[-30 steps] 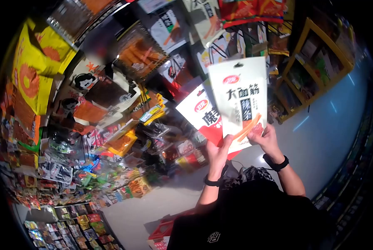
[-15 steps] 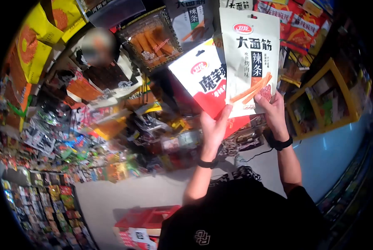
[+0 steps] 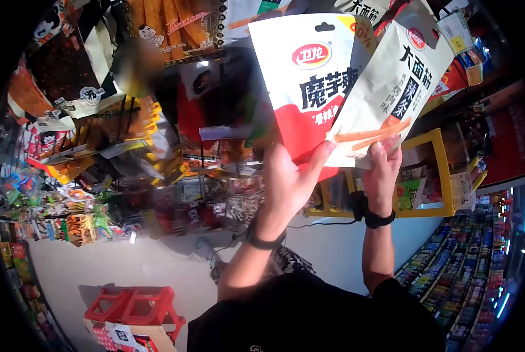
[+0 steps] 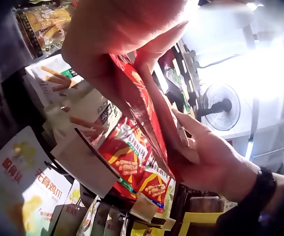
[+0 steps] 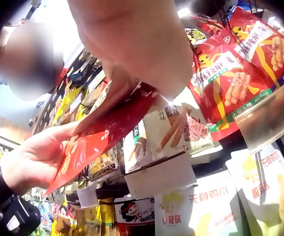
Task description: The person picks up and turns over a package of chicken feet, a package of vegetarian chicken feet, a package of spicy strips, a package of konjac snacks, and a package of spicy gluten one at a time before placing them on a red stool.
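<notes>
Two snack pouches are held up side by side in the head view. The left hand (image 3: pixel 289 182) grips the red and white pouch (image 3: pixel 300 126) near its bottom, its thumb reaching the lower corner of the cream pouch (image 3: pixel 385 100). The right hand (image 3: pixel 383 176) pinches that cream pouch at its lower edge, thumb on the front. The cream pouch leans right and overlaps the other one. In the right wrist view the red back of a pouch (image 5: pixel 105 142) shows between the hands. The left wrist view shows red pouch material (image 4: pixel 142 103) edge-on, partly hidden by fingers.
Hanging snack packs (image 3: pixel 174 29) fill the racks ahead and to the left. A yellow-framed rack (image 3: pixel 441 170) stands beyond the right hand. Red stools (image 3: pixel 148 305) and a cardboard box (image 3: pixel 162 337) are at lower left on the pale floor (image 3: pixel 180 264). Stocked shelves (image 3: pixel 462 276) run along the right.
The red and white pouch now faces the head view more fully and looks larger. The cream pouch has tilted to the right. The head view has shifted, bringing the stools further into view.
</notes>
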### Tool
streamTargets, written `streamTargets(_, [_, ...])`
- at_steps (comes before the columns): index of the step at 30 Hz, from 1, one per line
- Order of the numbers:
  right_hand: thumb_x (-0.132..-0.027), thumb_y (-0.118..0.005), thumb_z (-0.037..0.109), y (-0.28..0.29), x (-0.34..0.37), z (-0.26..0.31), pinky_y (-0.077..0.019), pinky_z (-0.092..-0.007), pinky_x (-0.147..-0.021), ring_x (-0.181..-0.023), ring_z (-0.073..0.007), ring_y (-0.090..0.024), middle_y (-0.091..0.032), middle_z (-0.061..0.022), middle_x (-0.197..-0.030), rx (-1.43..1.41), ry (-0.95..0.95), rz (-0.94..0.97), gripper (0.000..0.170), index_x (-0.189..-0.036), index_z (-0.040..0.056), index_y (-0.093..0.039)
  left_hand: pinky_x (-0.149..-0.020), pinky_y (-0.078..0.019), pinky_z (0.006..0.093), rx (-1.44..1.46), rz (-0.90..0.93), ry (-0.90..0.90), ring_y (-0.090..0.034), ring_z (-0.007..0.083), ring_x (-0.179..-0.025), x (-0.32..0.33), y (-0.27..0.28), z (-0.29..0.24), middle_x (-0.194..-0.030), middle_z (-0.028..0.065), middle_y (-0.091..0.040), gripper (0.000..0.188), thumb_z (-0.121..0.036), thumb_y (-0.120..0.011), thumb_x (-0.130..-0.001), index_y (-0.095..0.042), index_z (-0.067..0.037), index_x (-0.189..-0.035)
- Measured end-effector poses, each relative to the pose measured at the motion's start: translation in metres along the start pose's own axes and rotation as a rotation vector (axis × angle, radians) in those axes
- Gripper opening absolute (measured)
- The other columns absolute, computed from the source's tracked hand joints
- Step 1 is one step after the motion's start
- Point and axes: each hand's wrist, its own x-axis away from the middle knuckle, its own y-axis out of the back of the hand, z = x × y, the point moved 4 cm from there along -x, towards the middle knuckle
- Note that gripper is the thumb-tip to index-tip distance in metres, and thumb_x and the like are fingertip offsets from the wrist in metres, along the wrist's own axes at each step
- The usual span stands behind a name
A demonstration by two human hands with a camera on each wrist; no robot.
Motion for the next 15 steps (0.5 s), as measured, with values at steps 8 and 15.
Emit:
streamTargets(8, [-0.088, -0.056, 0.011, -0.014, 0.003, 0.008, -0.0446, -0.0309, -0.091, -0.104, -0.0173, -0.057, -0.055, -0.0119, -0.118, 0.022, 0.056, 0.038, 0.042, -0.125, -0.0021, -0.041, -0.075, -0.0472, 0.0245, 0.099, 0.002, 0.016, -0.059, 0.0101, -0.084, -0.007, 0.006, 0.0, -0.095, 0.0072, -0.064, 0.026, -0.008, -0.069, -0.081, -0.058, 0.005, -0.101])
streamTargets(15, [-0.09, -0.055, 0.011, -0.023, -0.011, 0.015, -0.0461, -0.0295, -0.087, -0.099, -0.0156, -0.058, -0.059, -0.0104, -0.111, 0.043, 0.044, 0.037, 0.036, -0.12, -0.0038, -0.045, -0.077, -0.046, 0.0247, 0.169, -0.016, 0.086, -0.057, 0.0093, -0.086, -0.017, 0.007, -0.011, -0.096, 0.0053, -0.064, 0.026, -0.01, -0.068, -0.082, -0.058, 0.003, -0.102])
